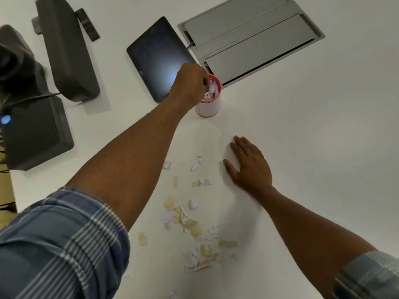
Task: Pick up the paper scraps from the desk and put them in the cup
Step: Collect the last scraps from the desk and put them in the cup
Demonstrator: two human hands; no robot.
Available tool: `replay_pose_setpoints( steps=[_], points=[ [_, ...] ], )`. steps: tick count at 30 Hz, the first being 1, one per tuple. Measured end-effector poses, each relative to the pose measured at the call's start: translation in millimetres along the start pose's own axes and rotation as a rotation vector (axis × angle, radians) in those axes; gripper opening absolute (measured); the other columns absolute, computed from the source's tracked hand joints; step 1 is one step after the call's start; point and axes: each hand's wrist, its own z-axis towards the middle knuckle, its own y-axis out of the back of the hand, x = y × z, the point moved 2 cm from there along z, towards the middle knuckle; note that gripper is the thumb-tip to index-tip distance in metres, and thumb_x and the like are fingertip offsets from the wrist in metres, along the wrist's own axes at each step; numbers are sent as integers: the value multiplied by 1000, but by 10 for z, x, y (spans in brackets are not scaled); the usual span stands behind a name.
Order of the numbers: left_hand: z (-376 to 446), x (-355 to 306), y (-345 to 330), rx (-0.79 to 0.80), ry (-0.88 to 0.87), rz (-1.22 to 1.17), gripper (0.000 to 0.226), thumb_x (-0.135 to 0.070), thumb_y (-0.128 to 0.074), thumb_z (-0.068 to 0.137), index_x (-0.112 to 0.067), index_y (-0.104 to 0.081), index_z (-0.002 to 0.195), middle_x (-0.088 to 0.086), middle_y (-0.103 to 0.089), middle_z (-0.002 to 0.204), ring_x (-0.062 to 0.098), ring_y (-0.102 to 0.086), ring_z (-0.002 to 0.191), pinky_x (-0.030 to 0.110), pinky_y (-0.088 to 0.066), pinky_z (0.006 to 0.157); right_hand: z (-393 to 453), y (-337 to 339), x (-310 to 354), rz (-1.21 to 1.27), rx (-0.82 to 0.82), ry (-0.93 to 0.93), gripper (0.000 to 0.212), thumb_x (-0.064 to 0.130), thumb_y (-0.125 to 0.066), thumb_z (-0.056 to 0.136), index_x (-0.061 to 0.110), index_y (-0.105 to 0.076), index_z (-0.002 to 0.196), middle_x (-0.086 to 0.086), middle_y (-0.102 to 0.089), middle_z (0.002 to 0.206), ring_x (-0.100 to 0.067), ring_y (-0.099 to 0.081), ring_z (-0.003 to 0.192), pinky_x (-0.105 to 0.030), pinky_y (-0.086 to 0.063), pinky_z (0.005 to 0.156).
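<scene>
A white cup (210, 106) with a red rim stands on the white desk, filled with paper scraps (210, 91). My left hand (190, 83) is over the cup's left rim, fingers bunched and pointing down into it; whether they pinch a scrap is hidden. My right hand (248, 162) lies flat on the desk, palm down, fingers apart, below and right of the cup. Several white and yellow paper scraps (190, 225) are scattered on the desk between my forearms, nearer to me than the cup.
A dark tablet (157, 57) lies just left of the cup. A grey metal cable hatch (250, 33) is set into the desk behind it. Dark grey devices (67, 50) and a cable sit at the far left.
</scene>
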Motion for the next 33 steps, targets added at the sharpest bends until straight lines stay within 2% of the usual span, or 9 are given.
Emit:
replay_pose_setpoints(
  steps=[4, 6, 9, 12, 16, 19, 24, 29, 33],
  points=[
    [156, -17, -239, 119, 12, 140, 42, -24, -68, 85, -3, -59, 120, 17, -61, 116, 29, -58, 107, 32, -47, 90, 7, -16, 6, -11, -10, -7, 63, 59, -32, 94, 19, -39, 142, 2, -36, 152, -15, -27, 142, -30, -20, 115],
    [197, -75, -289, 196, 23, 153, 43, -22, -63, 87, 0, -55, 123, 19, -60, 118, 31, -55, 110, 31, -45, 92, 2, -24, 5, -11, -14, -8, 62, 58, -31, 94, 19, -38, 142, 1, -35, 152, -15, -26, 142, -31, -20, 115],
    [235, -101, -335, 275, 9, 138, 30, -14, -51, 92, -2, -60, 117, 16, -63, 114, 30, -56, 107, 16, -45, 82, 3, -32, 7, -12, -17, -6, 62, 58, -30, 95, 19, -38, 142, 1, -35, 152, -15, -26, 142, -32, -22, 115],
    [216, -147, -280, 315, -30, 193, 28, -13, -49, 92, -1, -62, 114, 16, -64, 112, 31, -56, 107, 30, -46, 86, 4, -31, 12, -3, -6, -9, 63, 58, -28, 95, 19, -37, 143, 1, -34, 153, -16, -26, 143, -33, -23, 116],
    [258, -189, -156, 373, -61, 187, 25, -13, -52, 91, 0, -62, 110, 17, -65, 106, 28, -61, 91, 30, -46, 72, -1, -31, 19, -1, 9, -21, 64, 60, -26, 95, 21, -35, 144, 2, -32, 154, -15, -23, 144, -34, -23, 116],
    [292, -210, -61, 381, -88, 247, 31, -19, -60, 88, -2, -62, 113, 17, -65, 106, 28, -62, 90, 32, -50, 73, 2, -27, 17, -6, 25, -20, 64, 59, -25, 95, 20, -35, 145, 2, -31, 154, -14, -22, 144, -34, -22, 117],
    [178, -249, 158, 310, -95, 233, 37, -18, -67, 84, -6, -63, 119, 16, -67, 111, 30, -64, 99, 31, -49, 77, -2, -14, 21, -9, 20, -12, 62, 55, -30, 95, 19, -37, 144, 1, -32, 154, -15, -23, 144, -32, -20, 117],
    [-232, 15, 317, 70, -31, 14, 30, -19, -66, 85, -13, -67, 114, 10, -70, 105, 23, -64, 94, 34, -53, 86, 2, -2, 17, 0, 32, -5, 58, 52, -30, 96, 19, -38, 143, 2, -32, 154, -15, -23, 143, -29, -15, 116],
    [-895, 455, 282, -65, 63, -134, 28, -22, -65, 85, -12, -68, 111, 6, -71, 107, 20, -66, 93, 26, -49, 89, 12, 49, 16, 35, 46, -20, 58, 54, -33, 96, 21, -37, 143, 5, -30, 154, -13, -22, 143, -29, -15, 115]
  ],
)
